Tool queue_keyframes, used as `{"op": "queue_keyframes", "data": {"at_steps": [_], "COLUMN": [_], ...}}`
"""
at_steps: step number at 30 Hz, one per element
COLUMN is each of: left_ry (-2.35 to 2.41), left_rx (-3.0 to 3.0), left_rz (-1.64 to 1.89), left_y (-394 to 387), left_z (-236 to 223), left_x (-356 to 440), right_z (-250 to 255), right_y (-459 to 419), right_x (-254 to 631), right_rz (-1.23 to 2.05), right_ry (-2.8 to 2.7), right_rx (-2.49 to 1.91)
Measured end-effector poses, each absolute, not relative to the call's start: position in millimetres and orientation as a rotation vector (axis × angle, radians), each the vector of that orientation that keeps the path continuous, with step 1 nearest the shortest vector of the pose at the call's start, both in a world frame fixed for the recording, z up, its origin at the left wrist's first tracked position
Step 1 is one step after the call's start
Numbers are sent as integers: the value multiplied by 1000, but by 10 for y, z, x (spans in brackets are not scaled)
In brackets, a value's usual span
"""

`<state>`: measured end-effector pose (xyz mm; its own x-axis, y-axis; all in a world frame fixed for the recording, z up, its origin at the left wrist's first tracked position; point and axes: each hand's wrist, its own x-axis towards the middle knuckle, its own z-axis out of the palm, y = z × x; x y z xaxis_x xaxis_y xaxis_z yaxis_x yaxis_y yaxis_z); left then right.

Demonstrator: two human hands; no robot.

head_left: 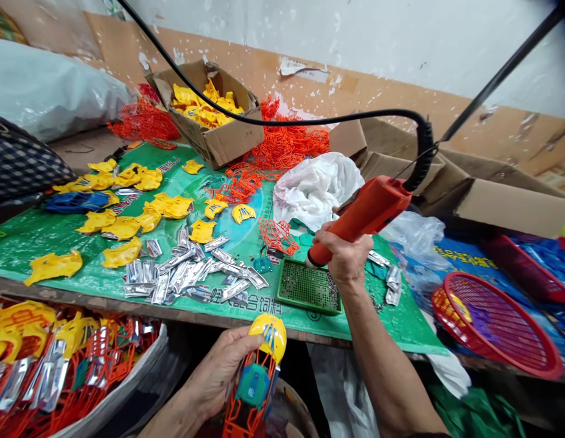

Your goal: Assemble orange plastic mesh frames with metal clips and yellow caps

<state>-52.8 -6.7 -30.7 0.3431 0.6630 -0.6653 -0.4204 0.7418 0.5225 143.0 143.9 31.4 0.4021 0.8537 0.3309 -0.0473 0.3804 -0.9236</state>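
My left hand (225,363) is closed round a toy car (254,386) with a yellow nose, a green middle piece and an orange-red frame, held low in front of the table's edge. In my right hand (350,258) is a red electric screwdriver (367,213), its cable rising from the back end. The screwdriver's pale tip is over the far side of a green tray (310,306) full of small dark pieces, probably screws; whether it touches them I cannot tell. Left of the tray lies a pile of shiny silver parts (186,274).
Yellow shells (122,228) and a blue car body (81,202) lie at left. A cardboard box (232,143) of yellow parts stands behind, by orange-red frames (287,143). A sack (145,365) of assembled pieces sits front left; a red basket (497,325) is at right. A black cable (310,121) hangs across.
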Motion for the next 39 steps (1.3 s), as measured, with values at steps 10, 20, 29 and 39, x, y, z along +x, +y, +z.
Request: {"op": "queue_keyframes", "data": {"at_steps": [10,20,29,39], "left_ry": [990,1007,1016,997], "left_rx": [300,305,309,337], "left_rz": [721,714,720,745], "left_y": [-59,-67,-74,-59], "left_z": [-311,-324,-310,-244], "left_x": [-529,-528,-518,-504], "right_z": [340,332,354,611], "right_y": [1426,1419,1395,1328], "right_x": [1397,1388,1359,1442], "right_rz": [713,716,700,733], "right_ry": [-1022,-1034,-1032,-1020], "right_rx": [-1062,-1049,-1070,-944]}}
